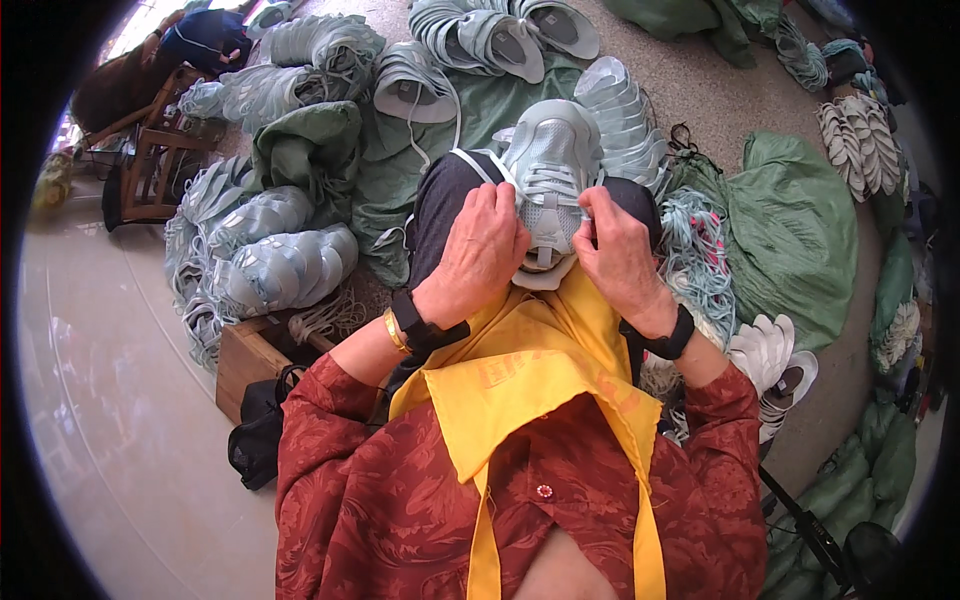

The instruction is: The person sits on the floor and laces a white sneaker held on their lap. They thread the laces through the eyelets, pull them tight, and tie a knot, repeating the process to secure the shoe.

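A pale grey-green sneaker upper [553, 135] rests on my lap between my knees, toe pointing away and tongue toward me. White shoelace [548, 180] crosses its eyelets in several rows. My left hand [478, 245] is closed at the upper's left eyelet edge, pinching a lace whose loose length trails over my left knee. On the opposite edge, my right hand [622, 255] has thumb and forefinger pinched together on the lace there; its other fingers curl under. The fingertips of both hands partly cover the lace ends.
Stacks of similar uppers lie at the left [285, 265], the back [480, 40] and beyond my right knee [620, 115]. A bundle of laces [695, 250] and a green sack [790, 235] are at the right. A wooden box [250, 370] and wooden chair [155, 165] stand left.
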Demonstrator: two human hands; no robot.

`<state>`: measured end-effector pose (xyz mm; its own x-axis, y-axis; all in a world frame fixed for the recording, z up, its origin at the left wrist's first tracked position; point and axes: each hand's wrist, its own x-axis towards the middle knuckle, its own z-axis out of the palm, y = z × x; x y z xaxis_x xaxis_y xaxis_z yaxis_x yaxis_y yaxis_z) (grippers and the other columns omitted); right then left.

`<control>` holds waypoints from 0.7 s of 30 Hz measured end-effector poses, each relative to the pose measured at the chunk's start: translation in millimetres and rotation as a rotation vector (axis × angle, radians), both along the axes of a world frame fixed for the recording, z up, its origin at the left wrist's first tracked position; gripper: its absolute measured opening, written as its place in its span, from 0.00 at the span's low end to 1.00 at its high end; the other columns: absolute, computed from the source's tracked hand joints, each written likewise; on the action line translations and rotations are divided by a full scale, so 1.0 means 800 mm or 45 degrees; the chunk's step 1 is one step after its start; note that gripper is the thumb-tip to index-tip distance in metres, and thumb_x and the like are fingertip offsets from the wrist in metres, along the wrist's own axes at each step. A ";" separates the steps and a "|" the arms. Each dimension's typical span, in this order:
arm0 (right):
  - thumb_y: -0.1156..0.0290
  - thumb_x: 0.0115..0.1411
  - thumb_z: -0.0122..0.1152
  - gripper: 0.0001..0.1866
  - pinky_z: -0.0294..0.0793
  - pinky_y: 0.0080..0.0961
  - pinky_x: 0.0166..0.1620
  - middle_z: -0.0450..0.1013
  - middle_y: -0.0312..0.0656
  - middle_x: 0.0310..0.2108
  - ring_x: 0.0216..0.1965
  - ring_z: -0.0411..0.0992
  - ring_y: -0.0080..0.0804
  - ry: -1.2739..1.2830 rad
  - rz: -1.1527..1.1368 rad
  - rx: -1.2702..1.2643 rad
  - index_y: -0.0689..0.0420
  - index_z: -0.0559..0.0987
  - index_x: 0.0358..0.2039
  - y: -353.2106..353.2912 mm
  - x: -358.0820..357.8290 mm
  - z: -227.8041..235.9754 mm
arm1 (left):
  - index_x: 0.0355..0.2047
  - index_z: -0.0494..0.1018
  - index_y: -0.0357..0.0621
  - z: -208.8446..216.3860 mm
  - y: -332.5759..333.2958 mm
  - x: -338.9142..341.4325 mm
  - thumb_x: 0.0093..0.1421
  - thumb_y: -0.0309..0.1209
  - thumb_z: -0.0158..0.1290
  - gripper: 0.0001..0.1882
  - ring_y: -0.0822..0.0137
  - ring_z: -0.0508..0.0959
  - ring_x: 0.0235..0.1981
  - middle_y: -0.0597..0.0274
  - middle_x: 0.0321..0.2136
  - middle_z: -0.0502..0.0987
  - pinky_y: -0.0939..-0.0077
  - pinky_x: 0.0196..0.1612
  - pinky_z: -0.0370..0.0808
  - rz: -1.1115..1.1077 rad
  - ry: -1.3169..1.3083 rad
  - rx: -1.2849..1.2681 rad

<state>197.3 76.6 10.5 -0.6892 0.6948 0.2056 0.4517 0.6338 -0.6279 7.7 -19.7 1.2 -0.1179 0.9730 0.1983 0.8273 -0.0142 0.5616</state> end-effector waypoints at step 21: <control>0.82 0.57 0.62 0.07 0.74 0.40 0.45 0.67 0.47 0.36 0.43 0.71 0.47 -0.184 0.134 0.451 0.62 0.74 0.36 0.007 -0.014 -0.001 | 0.42 0.66 0.35 -0.015 -0.001 -0.002 0.59 0.20 0.50 0.11 0.42 0.73 0.42 0.44 0.36 0.71 0.52 0.46 0.71 0.029 -0.194 0.090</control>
